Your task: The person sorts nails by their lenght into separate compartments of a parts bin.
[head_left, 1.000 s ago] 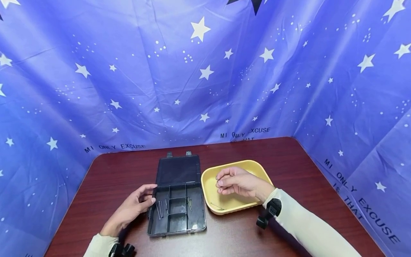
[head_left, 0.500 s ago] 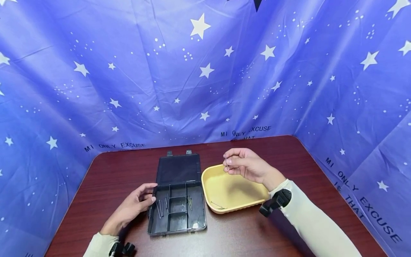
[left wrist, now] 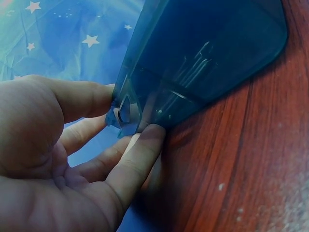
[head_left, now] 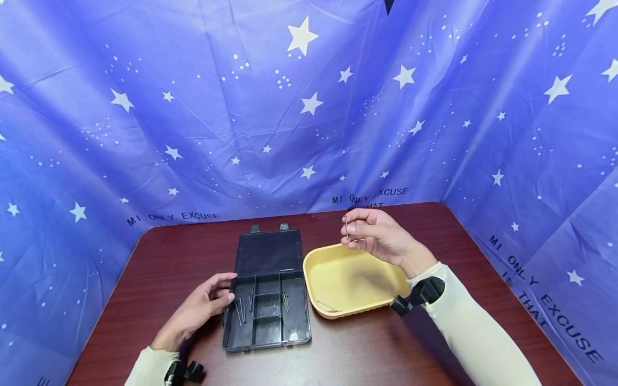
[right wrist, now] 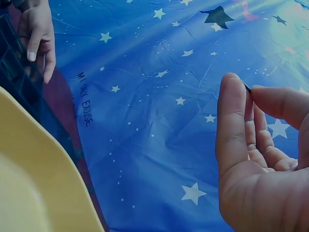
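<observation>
My right hand [head_left: 379, 236] pinches a thin metal nail [head_left: 346, 229] between thumb and fingertips, held roughly upright over the far side of the yellow tray [head_left: 333, 273]. In the right wrist view only a short dark end of the nail [right wrist: 247, 89] shows. My left hand [head_left: 200, 305] grips the left side of a dark see-through compartment box [head_left: 267, 252], thumb and fingers about its edge near a clip [left wrist: 126, 110]. The box lies with its lid folded back. Several nails [head_left: 241, 312] rest in its left compartment, and more nails [head_left: 286, 303] lie in the right one.
A few thin nails [head_left: 328, 307] lie in the tray's near left corner. Tray and box stand side by side on a dark red wooden table [head_left: 169, 257]. A blue star-patterned curtain [head_left: 270, 107] surrounds the table's back and sides.
My right hand has risen out of the tray with the nail and moved slightly right and away. My left hand stays on the box's side.
</observation>
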The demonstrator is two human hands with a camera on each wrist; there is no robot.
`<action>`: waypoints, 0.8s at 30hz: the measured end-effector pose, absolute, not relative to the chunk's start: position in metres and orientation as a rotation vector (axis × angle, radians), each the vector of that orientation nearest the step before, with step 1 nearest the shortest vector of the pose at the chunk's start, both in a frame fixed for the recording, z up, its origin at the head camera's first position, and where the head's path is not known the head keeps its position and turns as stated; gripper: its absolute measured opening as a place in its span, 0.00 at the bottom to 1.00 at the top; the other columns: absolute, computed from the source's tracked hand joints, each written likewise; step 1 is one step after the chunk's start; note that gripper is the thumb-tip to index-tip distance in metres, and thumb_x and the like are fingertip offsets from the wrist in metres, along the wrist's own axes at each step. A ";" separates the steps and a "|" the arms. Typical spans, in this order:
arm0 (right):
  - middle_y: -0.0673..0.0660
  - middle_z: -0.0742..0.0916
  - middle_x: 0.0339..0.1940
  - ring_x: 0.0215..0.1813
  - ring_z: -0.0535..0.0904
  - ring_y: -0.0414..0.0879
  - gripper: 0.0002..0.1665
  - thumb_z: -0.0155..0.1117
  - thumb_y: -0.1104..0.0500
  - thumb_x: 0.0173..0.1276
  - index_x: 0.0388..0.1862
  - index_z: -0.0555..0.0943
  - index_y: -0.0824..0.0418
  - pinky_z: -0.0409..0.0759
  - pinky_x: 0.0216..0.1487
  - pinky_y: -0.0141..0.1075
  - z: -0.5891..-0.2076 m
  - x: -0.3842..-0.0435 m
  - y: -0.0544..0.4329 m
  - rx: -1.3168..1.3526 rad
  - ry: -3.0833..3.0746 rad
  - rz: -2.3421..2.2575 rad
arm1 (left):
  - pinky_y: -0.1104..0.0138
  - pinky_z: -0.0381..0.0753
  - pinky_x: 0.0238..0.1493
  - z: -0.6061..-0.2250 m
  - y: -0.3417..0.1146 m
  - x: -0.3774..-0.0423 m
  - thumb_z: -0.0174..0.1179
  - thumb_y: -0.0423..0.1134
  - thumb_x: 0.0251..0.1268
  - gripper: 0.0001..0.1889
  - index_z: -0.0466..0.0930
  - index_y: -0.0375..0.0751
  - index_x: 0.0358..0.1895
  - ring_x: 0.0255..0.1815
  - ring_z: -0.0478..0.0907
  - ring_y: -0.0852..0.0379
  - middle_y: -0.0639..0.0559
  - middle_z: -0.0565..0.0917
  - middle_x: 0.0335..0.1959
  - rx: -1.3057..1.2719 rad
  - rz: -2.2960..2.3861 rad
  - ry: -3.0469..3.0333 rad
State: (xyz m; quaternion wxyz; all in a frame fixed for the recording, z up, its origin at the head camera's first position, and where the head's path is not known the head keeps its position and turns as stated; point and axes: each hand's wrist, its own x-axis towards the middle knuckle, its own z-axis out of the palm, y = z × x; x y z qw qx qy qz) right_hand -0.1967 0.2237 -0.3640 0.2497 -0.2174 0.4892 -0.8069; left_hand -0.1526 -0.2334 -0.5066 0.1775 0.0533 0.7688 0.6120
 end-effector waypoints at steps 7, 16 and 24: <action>0.57 0.93 0.43 0.43 0.92 0.47 0.16 0.54 0.74 0.79 0.51 0.85 0.61 0.90 0.47 0.35 -0.367 -0.199 0.223 -0.602 1.279 -2.221 | 0.67 0.83 0.44 -0.508 -0.235 -0.153 0.64 0.34 0.75 0.30 0.67 0.39 0.77 0.50 0.77 0.59 0.32 0.68 0.68 0.135 1.740 2.156; 0.56 0.93 0.43 0.43 0.92 0.46 0.15 0.54 0.74 0.79 0.51 0.85 0.60 0.89 0.48 0.35 -0.366 -0.201 0.215 -0.612 1.303 -2.216 | 0.67 0.83 0.45 -0.508 -0.234 -0.154 0.65 0.34 0.75 0.31 0.66 0.40 0.77 0.52 0.77 0.57 0.32 0.68 0.69 0.127 1.760 2.136; 0.55 0.93 0.42 0.42 0.91 0.44 0.17 0.53 0.75 0.78 0.49 0.85 0.59 0.89 0.46 0.33 -0.370 -0.202 0.206 -0.597 1.310 -2.213 | 0.67 0.82 0.40 -0.505 -0.234 -0.155 0.67 0.33 0.72 0.32 0.67 0.42 0.76 0.55 0.76 0.55 0.32 0.69 0.69 0.123 1.723 2.158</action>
